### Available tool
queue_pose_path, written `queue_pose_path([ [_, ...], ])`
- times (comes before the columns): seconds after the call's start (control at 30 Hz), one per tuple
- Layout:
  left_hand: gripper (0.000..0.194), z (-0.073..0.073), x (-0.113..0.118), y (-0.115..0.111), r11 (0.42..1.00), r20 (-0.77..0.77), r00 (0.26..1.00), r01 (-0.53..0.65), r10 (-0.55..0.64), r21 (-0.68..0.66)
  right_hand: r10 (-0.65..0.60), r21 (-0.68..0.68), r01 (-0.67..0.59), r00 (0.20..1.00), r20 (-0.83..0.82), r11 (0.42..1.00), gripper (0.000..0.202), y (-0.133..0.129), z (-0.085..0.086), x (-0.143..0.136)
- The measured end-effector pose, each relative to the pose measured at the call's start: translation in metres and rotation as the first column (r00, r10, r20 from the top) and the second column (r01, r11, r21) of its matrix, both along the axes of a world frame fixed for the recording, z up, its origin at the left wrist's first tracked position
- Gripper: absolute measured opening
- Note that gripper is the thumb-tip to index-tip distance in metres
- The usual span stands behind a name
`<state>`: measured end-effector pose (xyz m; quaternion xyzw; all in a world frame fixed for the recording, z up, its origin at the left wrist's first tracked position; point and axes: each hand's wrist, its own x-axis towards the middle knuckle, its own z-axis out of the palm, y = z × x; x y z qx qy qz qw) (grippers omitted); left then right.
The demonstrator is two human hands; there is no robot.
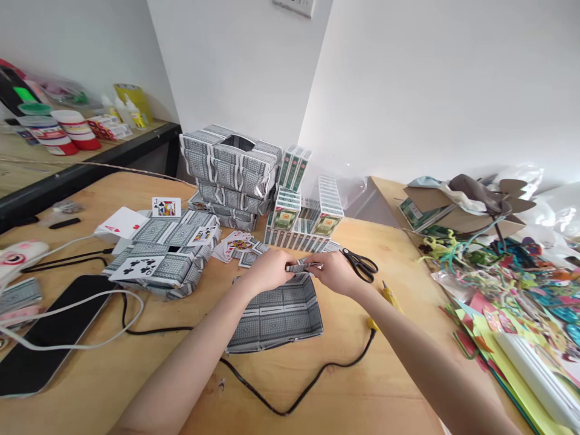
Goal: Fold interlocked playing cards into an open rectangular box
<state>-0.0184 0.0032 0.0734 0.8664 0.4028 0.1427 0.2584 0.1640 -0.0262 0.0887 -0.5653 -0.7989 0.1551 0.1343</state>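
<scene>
An open tray made of grey-patterned playing cards [278, 317] lies on the wooden table in front of me. At its far edge, my left hand [270, 270] and my right hand [334, 273] pinch a small grey card piece [302, 267] between them. Whether that piece is joined to the tray's wall cannot be made out. Black-handled scissors [360, 264] lie just right of my right hand. Loose cards [233, 244] are spread beyond my left hand.
Card-covered boxes [231, 163] are stacked at the back, beside green card packs [301, 217]. Another card box [167, 248] and a phone [54, 329] lie left. A yellow glue gun [389, 296] with a black cable is right. Craft scraps [512, 278] cover the far right.
</scene>
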Motion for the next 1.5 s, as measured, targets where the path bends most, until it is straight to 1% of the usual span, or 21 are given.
queue_pose_path([
  [0.13, 0.017, 0.001, 0.0, -0.001, 1.0, 0.0, 1.0, 0.009, -0.009, 0.001, 0.003, 0.012, -0.003, 1.0, 0.003, 1.0, 0.016, 0.0, -0.002, 0.0],
  [0.27, 0.017, 0.001, -0.001, -0.002, 0.999, 0.001, 0.999, 0.035, -0.035, 0.008, 0.007, 0.017, -0.007, 1.0, -0.03, 1.0, 0.017, 0.0, -0.004, 0.001],
  [0.43, 0.016, 0.001, 0.001, -0.002, 1.0, -0.039, 0.999, 0.015, -0.015, -0.001, 0.011, 0.0, -0.011, 0.998, -0.055, 1.0, 0.017, -0.003, -0.007, 0.002],
  [0.53, 0.016, 0.004, 0.0, -0.002, 1.0, -0.073, 0.997, 0.009, -0.009, -0.001, 0.005, 0.004, -0.005, 1.0, -0.026, 1.0, 0.016, -0.004, -0.008, 0.002],
  [0.73, 0.015, 0.013, -0.012, -0.001, 0.999, -0.16, 0.986, 0.04, -0.037, 0.02, 0.02, 0.038, -0.024, 0.995, 0.101, 0.999, 0.02, -0.01, 0.001, -0.005],
  [0.83, 0.016, 0.015, -0.016, 0.0, 0.998, -0.183, 0.983, 0.024, -0.013, 0.054, 0.055, 0.09, -0.062, 0.995, 0.084, 0.994, 0.028, -0.014, 0.006, -0.014],
  [0.93, 0.017, 0.013, -0.017, 0.0, 0.997, -0.194, 0.981, 0.019, -0.004, 0.076, 0.068, 0.126, -0.073, 0.997, 0.048, 0.989, 0.024, -0.015, 0.005, -0.022],
  [1.0, 0.017, 0.011, -0.017, 0.0, 0.999, -0.206, 0.978, 0.015, -0.004, 0.049, 0.052, 0.133, -0.057, 0.998, 0.046, 0.989, 0.024, -0.015, 0.002, -0.025],
  [1.07, 0.016, 0.007, -0.018, 0.001, 1.0, -0.227, 0.974, 0.015, -0.016, -0.008, 0.04, 0.141, -0.047, 0.998, 0.054, 0.989, 0.025, -0.014, 0.0, -0.026],
  [1.2, 0.015, 0.002, -0.019, 0.001, 0.994, -0.281, 0.958, 0.017, -0.047, -0.108, 0.055, 0.153, -0.069, 0.994, 0.092, 0.986, 0.026, -0.013, -0.003, -0.027],
  [1.5, 0.016, 0.005, -0.018, 0.0, 0.989, -0.295, 0.955, -0.001, -0.044, -0.151, 0.062, 0.151, -0.084, 0.987, 0.145, 0.985, 0.026, -0.013, -0.008, -0.029],
])
